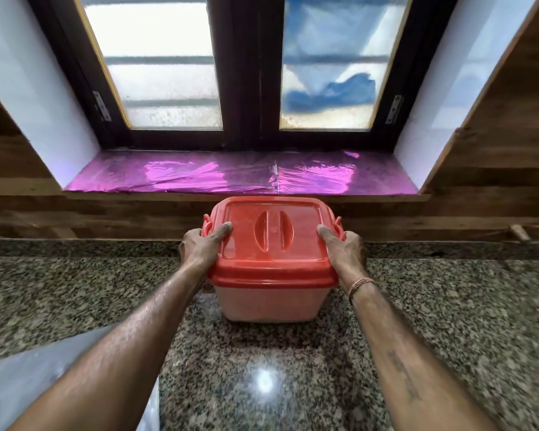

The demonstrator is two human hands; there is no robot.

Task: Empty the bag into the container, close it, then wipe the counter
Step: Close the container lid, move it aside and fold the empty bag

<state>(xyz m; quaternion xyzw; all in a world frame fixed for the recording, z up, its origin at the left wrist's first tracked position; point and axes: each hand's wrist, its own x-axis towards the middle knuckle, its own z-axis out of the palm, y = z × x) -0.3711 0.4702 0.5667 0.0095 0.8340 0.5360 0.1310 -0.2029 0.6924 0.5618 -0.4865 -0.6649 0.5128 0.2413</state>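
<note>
A pale plastic container [271, 301] with a red lid [273, 244] stands on the speckled granite counter [448, 321] near the back wall. The lid sits on top of it, with red latches at both sides. My left hand [201, 244] grips the lid's left edge, thumb lying on top. My right hand [344, 247] grips the right edge the same way. A thread band circles my right wrist. No bag and no cloth are in view.
A grey sheet-like surface [44, 377] lies at the lower left under my left forearm. Behind the container runs a wooden backsplash, then a window sill covered in shiny purple film [199, 175] beneath a dark-framed window.
</note>
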